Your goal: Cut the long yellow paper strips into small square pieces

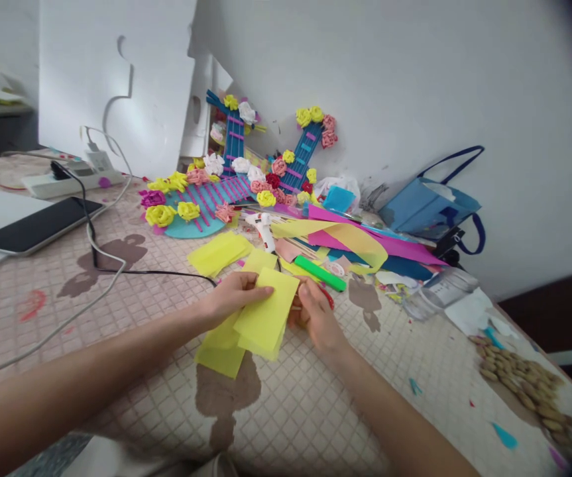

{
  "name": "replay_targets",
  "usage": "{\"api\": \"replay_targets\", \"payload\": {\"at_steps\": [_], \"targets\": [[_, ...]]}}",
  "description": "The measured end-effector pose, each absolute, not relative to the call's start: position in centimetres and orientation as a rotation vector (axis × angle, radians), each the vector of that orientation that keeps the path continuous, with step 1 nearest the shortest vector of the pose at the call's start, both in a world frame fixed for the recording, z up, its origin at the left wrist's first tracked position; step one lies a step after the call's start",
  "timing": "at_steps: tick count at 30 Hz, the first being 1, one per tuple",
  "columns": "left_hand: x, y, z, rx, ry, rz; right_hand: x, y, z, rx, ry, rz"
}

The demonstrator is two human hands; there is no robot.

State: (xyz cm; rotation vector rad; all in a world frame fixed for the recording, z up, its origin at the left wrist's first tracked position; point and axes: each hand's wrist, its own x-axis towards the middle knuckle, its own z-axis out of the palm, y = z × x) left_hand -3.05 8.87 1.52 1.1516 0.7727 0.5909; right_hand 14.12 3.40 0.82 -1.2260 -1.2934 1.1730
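Bare forearms [81, 404] lie nearest the camera, one entering at the lower left of the frame, the other from the bottom right of centre, over a table [151, 358] with a diamond-patterned cover. The hands are near each other but apart, meeting only through the work at the centre. There the left hand [238, 295] pinches a small layered stack of yellow sheets [268, 311], thumb on top. The right hand [318, 311] is curled around red-handled scissors [327, 297] at the stack's right edge; the blades are mostly hidden, so I cannot tell how far they stand apart. More yellow pieces [219, 358] lie beneath, and a flat yellow pile [219, 253] rests just above the left hand.

The step in hand looks like trimming or shaping the layers together. Such a cut would call for the left pinch to keep the edges aligned while the blades follow the right side; loose layers could slip.

Among the containers, a blue bag [405, 202] leans at the upper right, something whitish showing at its mouth. Clear plastic packaging [439, 291] sits right of centre, its contents unclear. A crumpled white plastic bag [354, 189] lies against the wall, partly covered.
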Motion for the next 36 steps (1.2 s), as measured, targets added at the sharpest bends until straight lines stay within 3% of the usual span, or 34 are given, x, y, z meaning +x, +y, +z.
{"api": "replay_targets", "payload": {"at_steps": [4,10,36], "targets": [[-2.79,8.45,1.78,1.140,0.730,0.578,13.89,3.40,0.60,-1.206,-1.094,1.347],[-2.74,8.06,1.54,1.214,0.712,0.467,14.28,3.89,0.95,-1.175,-0.940,1.234],[-2.89,8.27,2.28,1.266,0.796,0.463,13.83,3.17,0.72,-1.214,-1.081,1.410]]}}
